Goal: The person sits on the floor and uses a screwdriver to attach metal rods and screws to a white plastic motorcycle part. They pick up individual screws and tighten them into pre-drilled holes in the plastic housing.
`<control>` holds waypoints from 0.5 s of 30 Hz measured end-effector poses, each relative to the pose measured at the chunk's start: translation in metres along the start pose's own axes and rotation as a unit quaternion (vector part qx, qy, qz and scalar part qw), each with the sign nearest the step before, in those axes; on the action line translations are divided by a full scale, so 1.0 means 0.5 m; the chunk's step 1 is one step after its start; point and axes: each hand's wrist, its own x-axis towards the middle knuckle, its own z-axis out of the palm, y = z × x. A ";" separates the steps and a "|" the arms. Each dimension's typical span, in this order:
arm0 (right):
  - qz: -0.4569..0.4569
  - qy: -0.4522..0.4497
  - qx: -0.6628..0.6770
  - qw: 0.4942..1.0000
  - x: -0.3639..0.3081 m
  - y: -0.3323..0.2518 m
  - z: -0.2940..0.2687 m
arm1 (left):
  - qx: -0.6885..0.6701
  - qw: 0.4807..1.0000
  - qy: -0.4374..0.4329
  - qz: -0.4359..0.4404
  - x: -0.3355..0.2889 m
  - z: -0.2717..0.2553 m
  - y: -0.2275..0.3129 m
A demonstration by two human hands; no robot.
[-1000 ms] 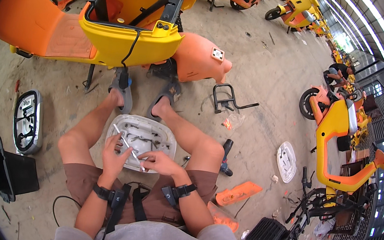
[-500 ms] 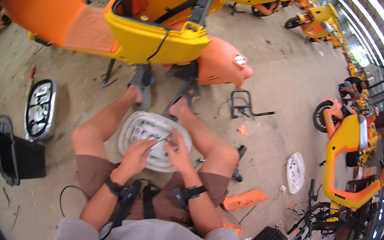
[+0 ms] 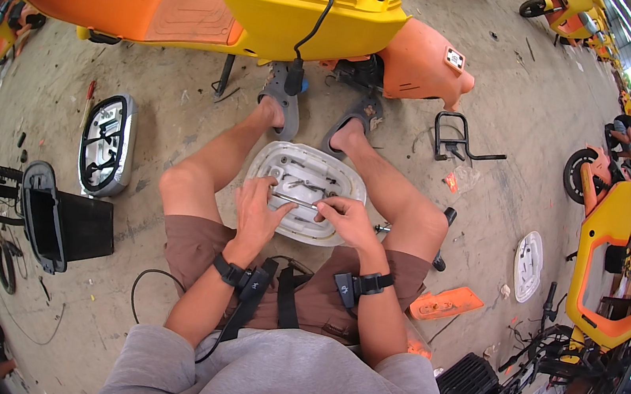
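A white oval plastic shell (image 3: 345, 171) with small dark parts inside lies on the floor between my legs. Above its near half, my left hand (image 3: 254, 211) and my right hand (image 3: 350, 219) stretch a thin metal rod (image 3: 295, 201) between them. Fingers and thumb of the left hand close on one end, and the right hand pinches the other. The rod runs roughly level from left to right; its exact kind is too small to tell.
A yellow-and-orange scooter body (image 3: 306, 24) stands ahead. Left lie a black-rimmed oval shell (image 3: 129, 148) and a black bin (image 3: 91, 235). Rightward are a dark-handled tool (image 3: 445, 238), an orange panel (image 3: 446, 303), a black metal bracket (image 3: 450, 139) and another white shell (image 3: 528, 266).
My hands have moved apart from close together, and the rod now shows between them. The whole view has shifted, so the surroundings sit farther right and higher.
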 end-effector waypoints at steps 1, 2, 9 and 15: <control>0.010 -0.005 0.005 1.000 0.001 0.004 -0.003 | -0.026 0.998 -0.045 -0.048 -0.002 0.007 -0.007; 0.020 -0.010 0.010 1.000 0.002 0.008 -0.006 | -0.053 0.996 -0.050 -0.041 -0.006 0.014 -0.014; 0.041 -0.053 0.034 0.997 -0.002 0.005 -0.012 | -0.124 0.987 -0.100 0.026 -0.005 0.019 -0.004; 0.041 -0.185 -0.026 0.982 -0.012 0.009 0.019 | -0.141 0.974 -0.143 0.107 -0.024 0.031 0.004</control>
